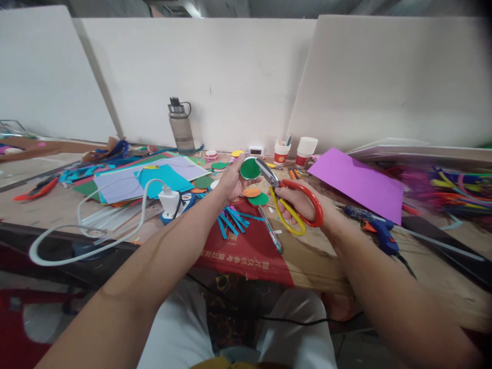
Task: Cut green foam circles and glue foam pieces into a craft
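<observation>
Now cutting a green paper disc (250,168) over the craft table (315,256).

Pinching the disc upright in the left hand (231,180), fingers closed on its left edge; gripping red-and-yellow scissors (286,197) in the right hand (298,202), fingers through the loops, blades meeting the disc's right rim. Hiding blade tips behind the disc; blurring pipe cleaners (457,189) at far right.
</observation>
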Tool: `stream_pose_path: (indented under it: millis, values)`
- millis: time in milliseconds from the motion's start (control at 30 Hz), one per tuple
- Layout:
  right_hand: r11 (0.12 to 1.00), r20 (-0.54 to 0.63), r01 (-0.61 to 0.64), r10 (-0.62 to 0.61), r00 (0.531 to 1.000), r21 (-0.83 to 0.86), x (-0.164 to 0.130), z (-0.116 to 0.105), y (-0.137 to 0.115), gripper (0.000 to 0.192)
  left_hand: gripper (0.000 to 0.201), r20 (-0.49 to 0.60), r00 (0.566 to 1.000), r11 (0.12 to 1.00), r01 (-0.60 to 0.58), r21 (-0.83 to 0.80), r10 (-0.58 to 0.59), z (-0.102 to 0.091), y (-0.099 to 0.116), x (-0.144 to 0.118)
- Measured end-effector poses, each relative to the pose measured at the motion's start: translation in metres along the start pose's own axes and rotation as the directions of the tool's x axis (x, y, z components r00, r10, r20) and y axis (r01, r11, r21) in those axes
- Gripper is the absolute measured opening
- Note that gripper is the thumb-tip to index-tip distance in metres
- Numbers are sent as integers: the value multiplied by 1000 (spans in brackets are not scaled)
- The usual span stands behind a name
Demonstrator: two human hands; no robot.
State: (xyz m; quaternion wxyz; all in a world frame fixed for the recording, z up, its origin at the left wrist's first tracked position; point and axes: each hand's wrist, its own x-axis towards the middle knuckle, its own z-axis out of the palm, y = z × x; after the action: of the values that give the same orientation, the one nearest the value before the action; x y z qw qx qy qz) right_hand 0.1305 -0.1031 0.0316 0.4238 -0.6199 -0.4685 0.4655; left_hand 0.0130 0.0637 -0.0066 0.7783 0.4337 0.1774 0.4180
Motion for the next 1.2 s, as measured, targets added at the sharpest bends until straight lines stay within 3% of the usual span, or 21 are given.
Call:
stream_pose_path:
  millis: [400, 567, 967, 1200]
  values:
    - [999, -7, 13, -13, 1000, -47, 2, -3, 3, 33, 42, -15, 999, 1000, -28, 5, 28, 2, -1, -3]
    - [994, 2, 84, -84, 996, -74, 3, -5, 5, 29, 41, 28, 997, 998, -68, 11, 68, -1, -3, -1]
    - [995, -16, 90, -91, 996, -54, 1, -3, 3, 31, 43, 68, 994, 994, -91, 58, 87, 0, -3, -3]
    - [981, 15, 142, -141, 990, -130, 5, -7, 9, 34, 44, 60, 993, 993, -102, 61, 98, 3, -1, -6]
